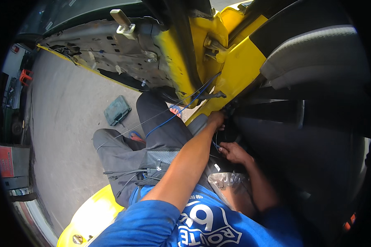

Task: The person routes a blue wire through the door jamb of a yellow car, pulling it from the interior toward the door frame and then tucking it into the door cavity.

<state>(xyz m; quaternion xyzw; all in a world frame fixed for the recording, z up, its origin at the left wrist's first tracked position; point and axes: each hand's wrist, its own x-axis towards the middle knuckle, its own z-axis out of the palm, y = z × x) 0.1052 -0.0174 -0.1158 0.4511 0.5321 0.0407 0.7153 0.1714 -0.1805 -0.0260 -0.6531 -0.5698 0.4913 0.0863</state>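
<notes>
My left hand [215, 119] reaches into the dark gap at the foot of the yellow door pillar [239, 70], and its fingers are hidden there. My right hand [233, 152] is just below it, with its fingers pinched on thin blue wire ends beside the sill. A blue wire [169, 117] and a grey wire [152, 117] run from the open door's hinge area across my knee toward both hands. A crumpled clear plastic bag [226, 180] lies in my lap.
The stripped grey inner door panel [111, 49] hangs open at the upper left. A grey and black car seat [317, 57] fills the right. A dark green flat case [117, 110] lies on the concrete floor. Black cables [123, 173] hang by my thigh.
</notes>
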